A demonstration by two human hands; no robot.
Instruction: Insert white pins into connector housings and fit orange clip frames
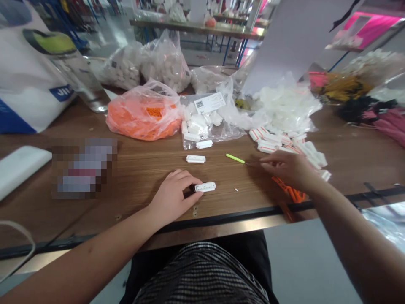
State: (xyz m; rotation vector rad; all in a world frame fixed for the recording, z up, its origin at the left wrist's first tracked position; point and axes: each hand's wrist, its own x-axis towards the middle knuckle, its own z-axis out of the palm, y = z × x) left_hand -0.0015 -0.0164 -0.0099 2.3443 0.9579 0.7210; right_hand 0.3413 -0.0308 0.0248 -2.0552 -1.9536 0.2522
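Note:
My left hand (175,194) pinches the left end of a small white plastic housing (206,186) between thumb and fingers, just above or on the table. A row of small dark marks shows on its face. My right hand (284,166) hovers at the right, slightly blurred, fingers stretched leftward with nothing visible in them. Near its fingertips lies a thin tool with a lime-green handle (234,158) and a fine shaft. Below that hand are orange strips (295,194). Another white housing (195,159) lies behind the held one, and a third white piece (204,144) lies farther back.
A tiny white bit (236,190) lies on the wooden table (152,169). White pieces with orange lines (268,141) are heaped at right. Behind stand an orange-filled bag (142,116), a bag of white parts (198,122) and a bottle (82,78). A blurred-out object (87,169) lies left.

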